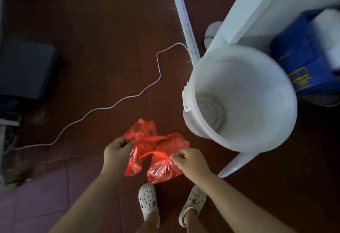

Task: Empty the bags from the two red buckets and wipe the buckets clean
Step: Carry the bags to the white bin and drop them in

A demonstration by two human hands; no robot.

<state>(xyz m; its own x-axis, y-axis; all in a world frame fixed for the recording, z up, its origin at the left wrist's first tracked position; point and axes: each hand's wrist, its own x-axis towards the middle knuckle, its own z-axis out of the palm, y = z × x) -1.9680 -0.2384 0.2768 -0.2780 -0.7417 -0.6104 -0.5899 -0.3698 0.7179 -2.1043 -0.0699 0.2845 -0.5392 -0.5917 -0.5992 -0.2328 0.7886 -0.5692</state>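
Note:
Two red plastic bags hang in front of me above the dark red floor. My left hand [117,151] grips the gathered top of the left red bag [142,133]. My right hand [189,161] pinches the knotted neck of the right red bag [161,166], which bulges with contents. A stretched red handle strip runs between the two bags. No red bucket is in view.
A large white bucket [239,102] stands on the floor to the right, beside a white frame [185,17]. A white cable [117,103] snakes across the floor. Blue stacked items [301,52] sit at right, a dark box [25,68] at left. My feet in white clogs [148,201] are below.

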